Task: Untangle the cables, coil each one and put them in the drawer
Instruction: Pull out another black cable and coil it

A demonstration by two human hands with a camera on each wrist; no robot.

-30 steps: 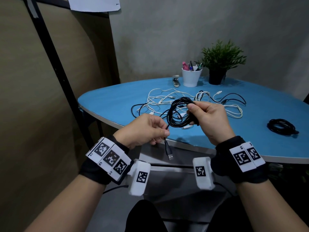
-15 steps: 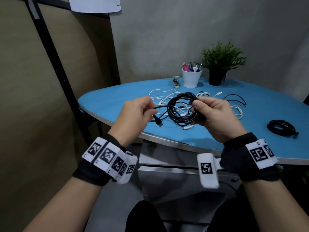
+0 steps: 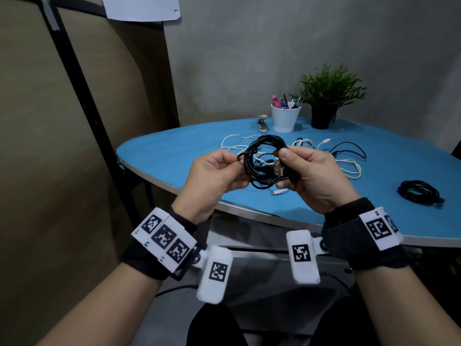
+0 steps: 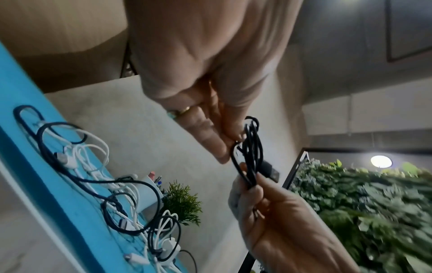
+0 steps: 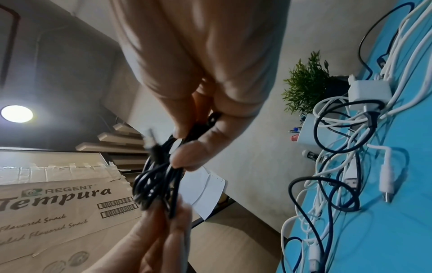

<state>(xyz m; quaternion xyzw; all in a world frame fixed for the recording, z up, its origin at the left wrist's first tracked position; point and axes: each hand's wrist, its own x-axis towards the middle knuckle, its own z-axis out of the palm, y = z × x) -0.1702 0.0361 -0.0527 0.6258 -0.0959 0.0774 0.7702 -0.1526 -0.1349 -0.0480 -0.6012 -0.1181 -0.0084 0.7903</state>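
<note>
A black USB cable wound into a coil hangs above the near edge of the blue table. My right hand grips its right side, thumb on top, with the USB plug lying across the loops. My left hand pinches the coil's left side. The wrist views show the same coil between both hands. A tangle of white and black cables lies on the table behind. A second coiled black cable rests at the right. Below the table edge is a grey drawer unit.
A white cup of pens, a potted plant and a small stapler-like object stand at the table's far side. A brown panel with a black frame is on the left. A cardboard box shows in the right wrist view.
Both hands rose and came closer together. The loose plug end that hung from my left hand now lies across the coil, and my left hand pinches the coil's left side.
</note>
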